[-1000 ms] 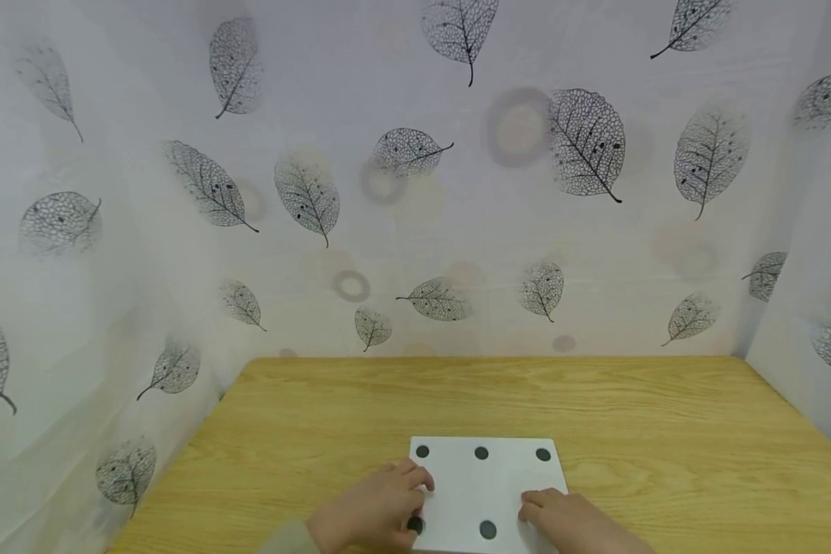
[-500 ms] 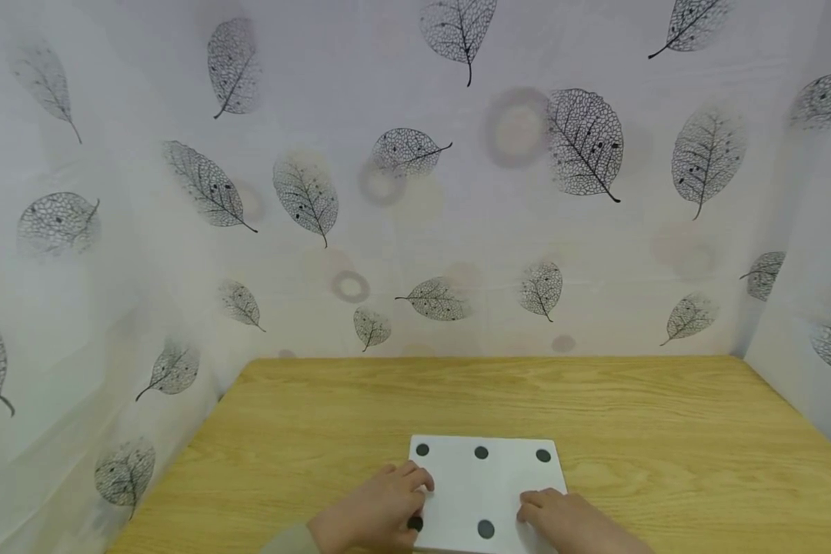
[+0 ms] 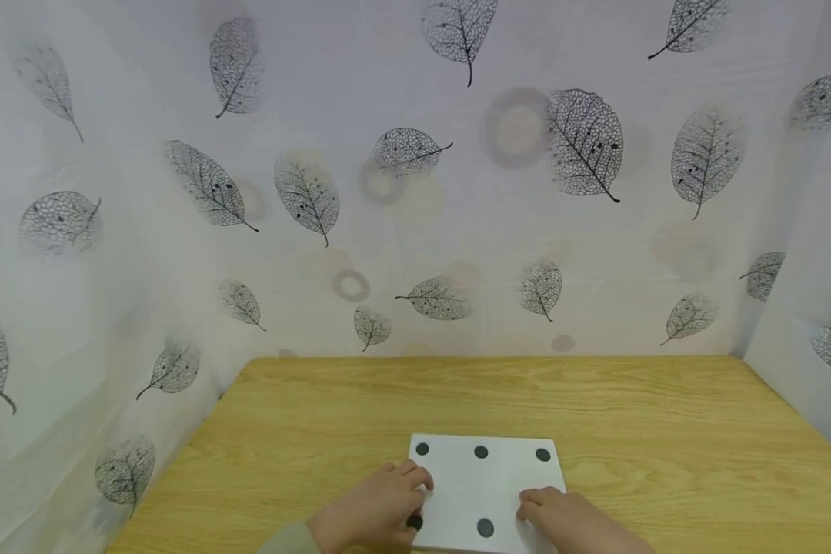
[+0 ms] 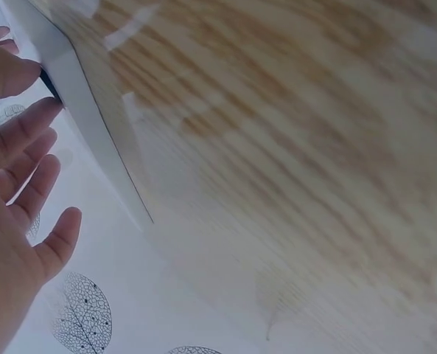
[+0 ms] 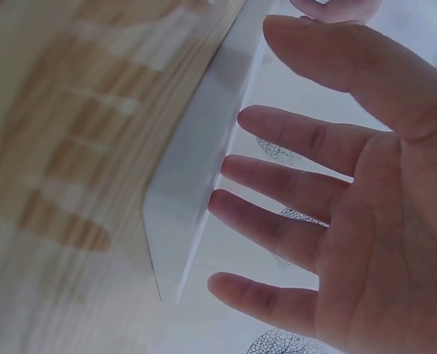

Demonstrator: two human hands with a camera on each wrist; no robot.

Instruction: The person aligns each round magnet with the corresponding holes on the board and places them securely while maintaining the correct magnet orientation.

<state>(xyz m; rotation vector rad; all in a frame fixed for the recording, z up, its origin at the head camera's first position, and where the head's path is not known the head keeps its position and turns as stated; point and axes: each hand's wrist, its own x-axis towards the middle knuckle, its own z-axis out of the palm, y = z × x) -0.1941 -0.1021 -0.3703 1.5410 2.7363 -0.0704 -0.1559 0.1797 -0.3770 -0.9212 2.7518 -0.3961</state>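
Note:
A white flat box point(image 3: 472, 488) with black round dots on its top lies near the table's front edge. My left hand point(image 3: 381, 502) rests at its left side, fingers bent lightly over the edge. In the left wrist view, that hand's thumb and index fingertip point(image 4: 54, 103) touch the box by a black dot. At the right side, my right hand point(image 3: 573, 520) lays its fingertips on the top. Its fingers point(image 5: 277, 177) look nearly straight and spread in the right wrist view, with tips against the box's edge. The near right corner is hidden by this hand.
The box sits on a wood-grain table point(image 3: 318, 415). A pale curtain point(image 3: 471, 223) printed with dark leaves hangs behind the table and along both sides. The table top is glossy and mirrors the hands in both wrist views.

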